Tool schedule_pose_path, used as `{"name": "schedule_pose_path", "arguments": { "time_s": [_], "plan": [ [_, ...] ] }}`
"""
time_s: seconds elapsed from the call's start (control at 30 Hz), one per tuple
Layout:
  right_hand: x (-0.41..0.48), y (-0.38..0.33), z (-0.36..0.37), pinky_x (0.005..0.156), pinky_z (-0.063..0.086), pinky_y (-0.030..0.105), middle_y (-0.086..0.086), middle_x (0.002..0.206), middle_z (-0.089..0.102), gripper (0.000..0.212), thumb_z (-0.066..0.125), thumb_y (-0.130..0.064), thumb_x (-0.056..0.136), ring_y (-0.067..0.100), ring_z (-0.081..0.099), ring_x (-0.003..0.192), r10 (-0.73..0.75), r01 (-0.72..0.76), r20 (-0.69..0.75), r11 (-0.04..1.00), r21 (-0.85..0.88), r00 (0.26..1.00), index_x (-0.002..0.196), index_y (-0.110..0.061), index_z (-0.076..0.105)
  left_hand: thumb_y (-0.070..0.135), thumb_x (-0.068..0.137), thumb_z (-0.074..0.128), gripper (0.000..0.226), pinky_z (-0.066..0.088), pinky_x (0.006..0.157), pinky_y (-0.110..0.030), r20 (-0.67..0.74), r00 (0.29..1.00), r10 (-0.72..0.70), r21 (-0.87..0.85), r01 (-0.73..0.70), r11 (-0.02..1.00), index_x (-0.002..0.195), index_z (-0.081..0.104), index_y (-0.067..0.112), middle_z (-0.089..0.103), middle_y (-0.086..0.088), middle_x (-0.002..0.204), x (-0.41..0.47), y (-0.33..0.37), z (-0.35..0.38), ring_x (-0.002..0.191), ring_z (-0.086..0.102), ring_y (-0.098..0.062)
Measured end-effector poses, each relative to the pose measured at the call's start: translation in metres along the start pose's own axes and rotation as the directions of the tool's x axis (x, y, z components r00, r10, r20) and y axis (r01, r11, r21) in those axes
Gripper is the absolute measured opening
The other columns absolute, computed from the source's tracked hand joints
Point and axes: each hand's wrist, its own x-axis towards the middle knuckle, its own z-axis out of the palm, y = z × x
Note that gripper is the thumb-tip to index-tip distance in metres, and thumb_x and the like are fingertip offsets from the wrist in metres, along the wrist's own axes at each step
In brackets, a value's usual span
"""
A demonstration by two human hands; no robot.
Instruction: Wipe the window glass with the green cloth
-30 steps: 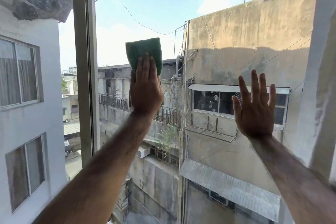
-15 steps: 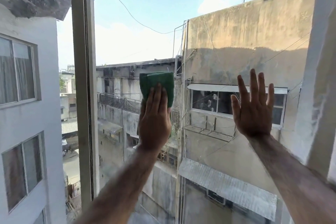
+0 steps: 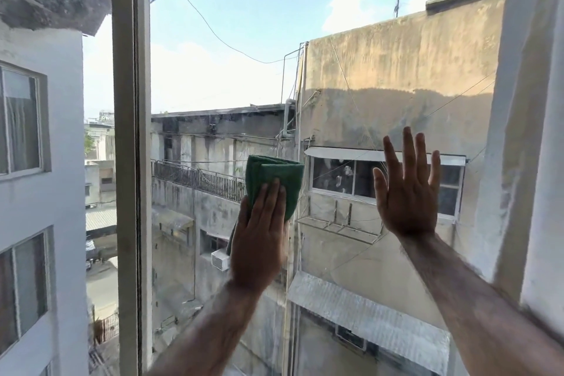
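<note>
Window frame [image 3: 131,162], a pale upright post, near the left edge of the view, with a white building wall [image 3: 39,192] seen beyond it further left. Window glass [image 3: 219,70] just right of the post, spanning the rest of the view up to a white wall edge [image 3: 534,131] at the right. Left hand [image 3: 259,238] flat against the pane in its lower middle, fingers together and pointing up, pressing the green cloth [image 3: 274,174] onto the glass. Folded cloth pinned under palm and fingers, its upper part showing above the fingertips, a corner hanging out below by the wrist. Right hand [image 3: 406,189] further right, well apart from the cloth, palm laid open on the same pane, fingers spread and pointing up, grasping nothing. Both forearms bare, reaching up from the bottom edge. Through the glass: weathered tan building [image 3: 396,70], railed balcony [image 3: 198,177], blue sky with clouds.
</note>
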Motion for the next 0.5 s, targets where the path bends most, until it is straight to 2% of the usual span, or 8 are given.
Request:
{"name": "schedule_pose_path", "arguments": {
  "time_s": [0.07,0.13,0.23,0.33,0.4,0.5],
  "plan": [
    [0.001,0.001,-0.001,0.137,0.014,0.061,0.015,0.181,0.017,0.061,0.037,-0.043,0.116,0.036,0.017,0.169,-0.002,0.002,0.005,1.000,-0.002,1.000,0.172,-0.021,0.025,0.022,0.101,0.063,0.066,0.035,0.123,-0.058,-0.010,0.999,0.032,0.030,-0.032,0.999,0.158,0.034,0.005,0.030,-0.014,0.168,0.020,-0.009,-0.005,0.157,0.028,-0.029],
    [0.000,0.002,-0.001,0.136,0.016,0.061,0.015,0.181,0.018,0.061,0.038,-0.043,0.116,0.036,0.017,0.169,0.001,-0.001,0.001,1.000,-0.010,1.000,0.172,-0.021,0.025,0.027,0.106,0.053,0.060,0.030,0.125,-0.058,-0.058,0.998,0.006,0.018,-0.005,1.000,0.159,0.034,0.006,0.030,-0.013,0.168,0.062,-0.018,-0.010,0.158,0.026,-0.028],
    [0.000,0.001,0.000,0.136,0.016,0.061,0.015,0.181,0.017,0.061,0.038,-0.043,0.116,0.035,0.016,0.169,-0.001,0.001,-0.003,1.000,-0.012,1.000,0.172,-0.021,0.024,0.030,0.109,0.043,0.056,0.023,0.128,-0.056,-0.152,0.984,-0.089,-0.057,0.081,0.995,0.159,0.033,0.008,0.031,-0.011,0.168,0.138,-0.025,-0.016,0.159,0.025,-0.027],
    [0.001,0.002,0.002,0.137,0.014,0.060,0.014,0.182,0.016,0.062,0.037,-0.043,0.116,0.034,0.015,0.169,0.003,-0.003,-0.002,1.000,-0.020,1.000,0.172,-0.022,0.024,0.028,0.110,0.043,0.054,0.022,0.130,-0.053,-0.227,0.950,-0.215,-0.143,0.186,0.972,0.159,0.034,0.007,0.032,-0.011,0.168,0.173,-0.005,-0.011,0.159,0.024,-0.028],
    [0.000,0.002,0.002,0.137,0.014,0.059,0.014,0.182,0.017,0.061,0.037,-0.044,0.116,0.034,0.015,0.169,0.000,0.000,-0.002,1.000,-0.017,1.000,0.172,-0.022,0.024,0.024,0.111,0.043,0.051,0.022,0.131,-0.052,-0.268,0.955,-0.126,-0.149,0.088,0.985,0.159,0.035,0.009,0.033,-0.010,0.168,0.163,0.016,0.004,0.159,0.023,-0.028],
    [0.002,0.004,0.003,0.136,0.016,0.061,0.015,0.181,0.018,0.061,0.035,-0.044,0.117,0.035,0.017,0.169,0.001,-0.001,0.000,1.000,-0.014,1.000,0.172,-0.022,0.024,0.024,0.109,0.048,0.057,0.020,0.131,-0.052,-0.178,0.963,0.202,-0.074,-0.218,0.973,0.161,0.030,0.014,0.028,-0.008,0.170,0.106,0.037,0.025,0.161,0.016,-0.025]
  ]
}}
